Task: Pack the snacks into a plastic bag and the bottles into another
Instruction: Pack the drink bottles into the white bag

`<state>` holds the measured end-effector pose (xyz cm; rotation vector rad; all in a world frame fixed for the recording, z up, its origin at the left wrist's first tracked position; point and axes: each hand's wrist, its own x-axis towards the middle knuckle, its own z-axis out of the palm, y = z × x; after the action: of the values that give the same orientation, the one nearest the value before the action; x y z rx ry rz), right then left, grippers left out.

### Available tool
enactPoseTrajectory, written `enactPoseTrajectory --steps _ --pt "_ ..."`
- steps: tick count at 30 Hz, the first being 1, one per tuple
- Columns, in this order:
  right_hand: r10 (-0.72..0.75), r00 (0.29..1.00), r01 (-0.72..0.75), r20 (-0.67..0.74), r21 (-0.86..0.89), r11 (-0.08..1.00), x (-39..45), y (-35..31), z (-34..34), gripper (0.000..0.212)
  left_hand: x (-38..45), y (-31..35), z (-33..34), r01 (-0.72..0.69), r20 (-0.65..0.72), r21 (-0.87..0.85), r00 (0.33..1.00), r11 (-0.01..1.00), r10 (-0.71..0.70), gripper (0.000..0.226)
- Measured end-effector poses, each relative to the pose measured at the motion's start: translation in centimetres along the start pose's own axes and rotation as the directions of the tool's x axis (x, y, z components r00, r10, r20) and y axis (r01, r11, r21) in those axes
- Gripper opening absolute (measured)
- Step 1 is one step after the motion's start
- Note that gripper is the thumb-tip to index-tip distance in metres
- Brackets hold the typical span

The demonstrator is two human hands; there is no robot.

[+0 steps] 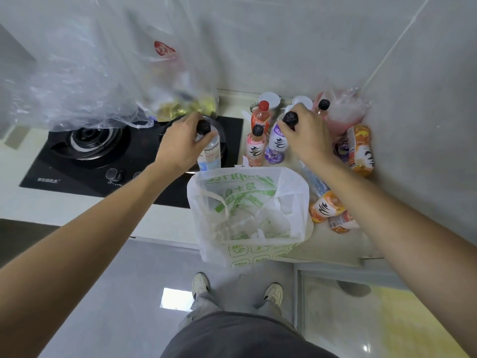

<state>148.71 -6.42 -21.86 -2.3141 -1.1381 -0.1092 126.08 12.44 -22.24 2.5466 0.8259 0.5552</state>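
Head view, looking down along both forearms to a pale kitchen counter [335, 244] set against a grey tiled wall.

Left hand [180, 143]: fingers curled round the neck of a blue-labelled bottle [209, 153] with a black cap, held upright over the right part of the black gas hob [85, 161], just above the left rim of the open bag.

Right hand [307, 135]: fingers clamped on the black cap and neck of a purple-labelled bottle [276, 147], which stands upright toward the back of the counter.

White plastic bag with green print [247, 215]: sits at the front edge of the counter, mouth wide open, handles folded inward. Inside, only crumpled film and print show; contents cannot be made out.

Other bottles, all outside the bag: a pink-labelled bottle [255, 149] upright just left of the purple one; a red-capped bottle [260, 117] behind it; an orange-labelled bottle [360, 151] near the wall at the right edge; another orange bottle [326, 206] lying beside the bag's right side, under the right forearm.

Clear plastic bag [103, 73]: hangs blurred at upper left above the hob; yellowish packets [185, 107] show through its lower end.

Pink crumpled bag [340, 112] at the back right corner.

Shoes and grey trousers visible below on the floor [129, 293].
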Motion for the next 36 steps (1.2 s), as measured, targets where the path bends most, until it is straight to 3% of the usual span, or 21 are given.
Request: enactPoseTrajectory --steps 5,16,21,26,36 --pt "-0.048 0.998 0.05 -0.049 0.029 0.998 -0.2 -1.8 -2.5 0.033 0.2 3.0 -2.4 -0.08 -0.072 -0.053 0.994 0.995 0.076 0.031" --pt "-0.095 0.995 0.09 0.025 0.156 0.984 -4.5 -3.0 -1.6 0.02 -2.8 6.1 -1.9 -0.007 -0.128 -0.23 0.991 0.973 -0.023 0.033" --pt "-0.083 0.989 0.066 0.119 0.139 0.988 -6.3 -1.9 0.6 0.021 -4.8 6.1 0.4 -0.021 -0.027 -0.226 1.0 0.974 0.015 0.027" --pt "-0.01 0.962 -0.009 0.274 0.07 0.997 -7.7 -0.3 3.2 0.03 -6.0 4.4 4.9 0.055 0.137 -0.18 0.99 0.982 -0.03 0.028" --pt "-0.001 0.95 0.007 0.311 -0.02 1.0 -6.6 1.7 4.9 0.032 -3.6 3.8 9.2 0.079 0.241 -0.121 0.969 0.989 -0.048 0.03"
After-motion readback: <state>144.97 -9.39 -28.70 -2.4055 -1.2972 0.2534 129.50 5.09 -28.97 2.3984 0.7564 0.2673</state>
